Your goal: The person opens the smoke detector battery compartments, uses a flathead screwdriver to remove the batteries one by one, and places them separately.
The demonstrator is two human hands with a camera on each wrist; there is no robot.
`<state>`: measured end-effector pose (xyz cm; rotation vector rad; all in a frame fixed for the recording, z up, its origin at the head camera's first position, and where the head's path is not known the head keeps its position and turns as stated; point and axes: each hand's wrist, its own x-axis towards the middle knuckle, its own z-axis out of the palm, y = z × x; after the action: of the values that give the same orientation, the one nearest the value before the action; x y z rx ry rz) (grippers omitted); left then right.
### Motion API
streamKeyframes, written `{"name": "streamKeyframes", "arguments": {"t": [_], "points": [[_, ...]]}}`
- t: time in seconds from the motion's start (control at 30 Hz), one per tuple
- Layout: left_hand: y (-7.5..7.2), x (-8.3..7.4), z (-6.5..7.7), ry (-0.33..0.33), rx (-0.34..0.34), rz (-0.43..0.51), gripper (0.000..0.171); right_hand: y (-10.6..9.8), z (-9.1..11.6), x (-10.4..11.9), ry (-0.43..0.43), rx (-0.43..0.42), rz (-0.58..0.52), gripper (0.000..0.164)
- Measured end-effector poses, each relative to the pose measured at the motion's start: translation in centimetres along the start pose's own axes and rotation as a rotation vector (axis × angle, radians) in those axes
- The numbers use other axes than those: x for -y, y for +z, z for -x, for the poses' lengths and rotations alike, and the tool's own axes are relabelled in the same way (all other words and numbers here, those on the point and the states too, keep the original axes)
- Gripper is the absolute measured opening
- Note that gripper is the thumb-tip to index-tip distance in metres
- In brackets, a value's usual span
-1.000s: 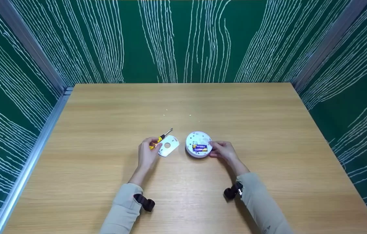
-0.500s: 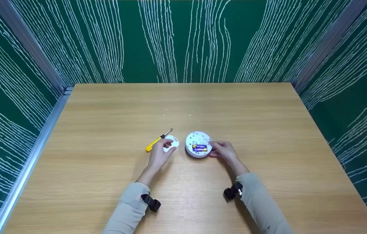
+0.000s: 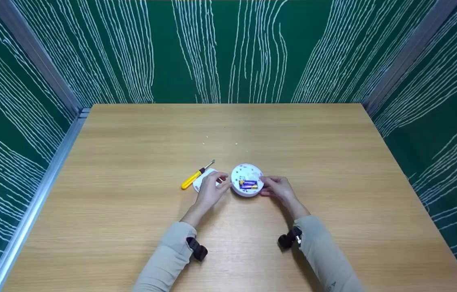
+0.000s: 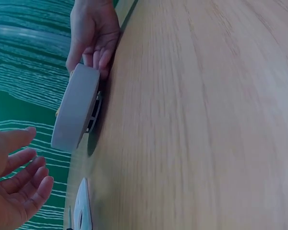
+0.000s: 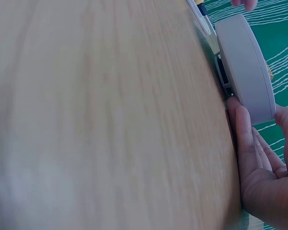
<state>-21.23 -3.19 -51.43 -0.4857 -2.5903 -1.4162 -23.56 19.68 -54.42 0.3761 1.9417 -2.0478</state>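
A round white device (image 3: 247,172) with purple-and-yellow batteries (image 3: 248,184) in its upper face is held at its right edge by my right hand (image 3: 279,188), thumb on top and fingers beneath. Both wrist views show its thick white side wall (image 5: 247,67) and a dark bracket-like part (image 4: 94,112) under it, close above the table. My left hand (image 3: 210,190) is just left of the device, fingers loosely bent, with nothing between them; the left wrist view shows a gap to the device. Partly behind that hand lies a white plate (image 3: 200,183).
A screwdriver (image 3: 191,179) with a yellow handle lies beside the white plate, its tip pointing away to the right. Several tiny white bits (image 3: 236,143) are scattered farther back on the wooden table (image 3: 334,162). Green walls with white lines surround the table.
My left hand has let go of the screwdriver, moved right across the white plate and come beside the round device. My right hand stays on the device.
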Motion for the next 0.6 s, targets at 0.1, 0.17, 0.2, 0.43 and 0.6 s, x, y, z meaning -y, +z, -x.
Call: {"name": "streamKeyframes", "arguments": {"t": [0.1,0.17,0.2,0.43,0.6], "points": [[0.4,0.0,-0.2,0.008,0.01,-0.026,0.025,0.0,0.0,0.0,-0.001,-0.004,0.006,0.04],[0.7,0.0,-0.4,-0.009,0.016,-0.043,0.025,0.0,0.0,0.0,0.004,-0.013,0.005,0.038],[0.8,0.0,-0.4,-0.021,0.02,-0.047,0.026,0.0,0.0,0.0,0.007,-0.015,0.005,0.038],[1.4,-0.4,-0.9,-0.056,0.068,-0.083,0.025,0.0,0.0,0.0,0.011,0.002,0.02,0.04],[1.8,-0.8,-1.2,-0.038,0.097,-0.116,0.024,0.0,0.0,0.0,0.002,0.015,-0.005,0.041]]}}
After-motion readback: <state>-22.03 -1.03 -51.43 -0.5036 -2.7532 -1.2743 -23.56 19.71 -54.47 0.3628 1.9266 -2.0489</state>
